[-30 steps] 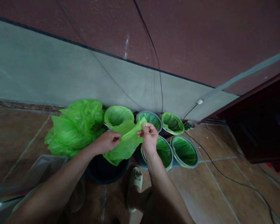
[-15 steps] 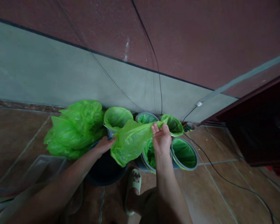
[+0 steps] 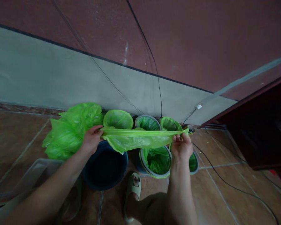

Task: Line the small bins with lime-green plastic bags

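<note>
My left hand (image 3: 92, 138) pinches one end of a thin green plastic bag (image 3: 137, 140); my right hand (image 3: 182, 147) grips the other end, fingers curled around its edge; the bag stretches nearly level between my widely spaced hands, its lower part hanging loose; a round, dark blue bin (image 3: 105, 180) stands below my left hand; a heap of green bags (image 3: 71, 131) lies left of it, near the wall (image 3: 48, 78); several green-lined bins stand behind and below the bag.
</note>
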Demonstrator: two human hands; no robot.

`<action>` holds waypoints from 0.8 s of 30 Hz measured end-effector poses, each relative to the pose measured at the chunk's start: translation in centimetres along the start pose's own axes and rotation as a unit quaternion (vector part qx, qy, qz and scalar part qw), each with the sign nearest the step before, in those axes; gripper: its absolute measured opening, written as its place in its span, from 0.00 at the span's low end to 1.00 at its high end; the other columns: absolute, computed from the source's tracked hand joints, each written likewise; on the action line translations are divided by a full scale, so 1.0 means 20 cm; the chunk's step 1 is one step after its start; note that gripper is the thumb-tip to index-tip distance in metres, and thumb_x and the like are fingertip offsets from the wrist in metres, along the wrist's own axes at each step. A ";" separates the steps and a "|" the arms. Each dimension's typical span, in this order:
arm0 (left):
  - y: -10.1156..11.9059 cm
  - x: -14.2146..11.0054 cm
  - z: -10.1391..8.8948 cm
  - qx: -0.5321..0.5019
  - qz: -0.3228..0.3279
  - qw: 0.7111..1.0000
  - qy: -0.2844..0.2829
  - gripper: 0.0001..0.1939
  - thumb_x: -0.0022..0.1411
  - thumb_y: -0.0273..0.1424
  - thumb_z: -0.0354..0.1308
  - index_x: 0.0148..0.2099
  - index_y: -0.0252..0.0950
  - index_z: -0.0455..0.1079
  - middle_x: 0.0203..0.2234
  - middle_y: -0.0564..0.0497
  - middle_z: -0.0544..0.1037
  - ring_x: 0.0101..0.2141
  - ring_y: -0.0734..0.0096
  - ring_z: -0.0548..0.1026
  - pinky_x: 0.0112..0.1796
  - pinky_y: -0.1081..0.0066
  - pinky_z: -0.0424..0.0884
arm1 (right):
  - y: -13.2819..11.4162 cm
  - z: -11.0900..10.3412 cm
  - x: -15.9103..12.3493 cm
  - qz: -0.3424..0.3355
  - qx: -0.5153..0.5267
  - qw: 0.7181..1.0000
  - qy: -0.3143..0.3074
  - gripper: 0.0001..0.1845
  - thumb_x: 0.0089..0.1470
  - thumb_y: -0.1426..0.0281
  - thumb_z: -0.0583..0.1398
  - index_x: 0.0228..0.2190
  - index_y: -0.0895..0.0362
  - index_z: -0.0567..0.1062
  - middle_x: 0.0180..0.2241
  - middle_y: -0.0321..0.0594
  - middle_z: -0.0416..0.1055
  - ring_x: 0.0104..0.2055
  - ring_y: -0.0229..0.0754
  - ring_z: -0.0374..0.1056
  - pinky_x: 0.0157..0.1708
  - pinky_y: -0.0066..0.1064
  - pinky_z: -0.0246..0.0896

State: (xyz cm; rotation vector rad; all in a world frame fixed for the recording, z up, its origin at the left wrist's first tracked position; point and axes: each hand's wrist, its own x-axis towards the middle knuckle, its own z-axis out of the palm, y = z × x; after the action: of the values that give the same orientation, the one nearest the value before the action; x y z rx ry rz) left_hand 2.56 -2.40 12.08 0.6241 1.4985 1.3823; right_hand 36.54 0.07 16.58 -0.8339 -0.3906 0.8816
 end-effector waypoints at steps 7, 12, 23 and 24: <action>0.14 -0.02 -0.05 -0.123 0.022 0.991 -0.038 0.21 0.46 0.28 0.64 0.46 0.37 0.70 0.27 0.54 0.76 0.30 0.72 0.75 0.33 0.72 0.71 | 0.02 -0.01 -0.01 0.020 -0.046 0.998 0.024 0.14 0.38 0.79 0.60 0.31 0.56 0.67 0.21 0.24 0.66 0.19 0.25 0.64 0.21 0.16 0.63; 0.17 -0.05 -0.06 -0.150 -0.010 0.983 -0.105 0.27 0.41 0.25 0.66 0.48 0.39 0.72 0.31 0.54 0.79 0.34 0.70 0.76 0.37 0.71 0.72 | 0.05 0.05 -0.04 0.040 -0.047 0.998 0.024 0.14 0.37 0.78 0.62 0.31 0.57 0.68 0.22 0.25 0.69 0.21 0.28 0.66 0.25 0.20 0.67; 0.14 0.00 -0.11 0.039 0.084 0.990 -0.111 0.24 0.39 0.23 0.58 0.43 0.36 0.75 0.32 0.54 0.81 0.33 0.67 0.77 0.38 0.70 0.73 | 0.08 0.00 0.01 0.034 -0.035 0.998 0.038 0.13 0.45 0.70 0.67 0.32 0.56 0.70 0.24 0.25 0.69 0.22 0.26 0.66 0.29 0.20 0.67; 0.16 0.00 -0.13 0.066 0.085 0.987 -0.122 0.25 0.39 0.23 0.58 0.44 0.36 0.75 0.31 0.54 0.81 0.33 0.66 0.77 0.37 0.69 0.73 | 0.07 -0.01 0.02 0.038 -0.035 0.998 0.044 0.11 0.46 0.70 0.66 0.32 0.57 0.70 0.24 0.25 0.69 0.22 0.25 0.66 0.29 0.19 0.67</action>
State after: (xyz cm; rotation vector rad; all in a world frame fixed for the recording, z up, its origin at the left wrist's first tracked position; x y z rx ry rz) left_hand -0.42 -2.79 14.82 0.9885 1.3711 1.2868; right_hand 36.15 0.77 15.27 -0.9532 -0.3156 0.9027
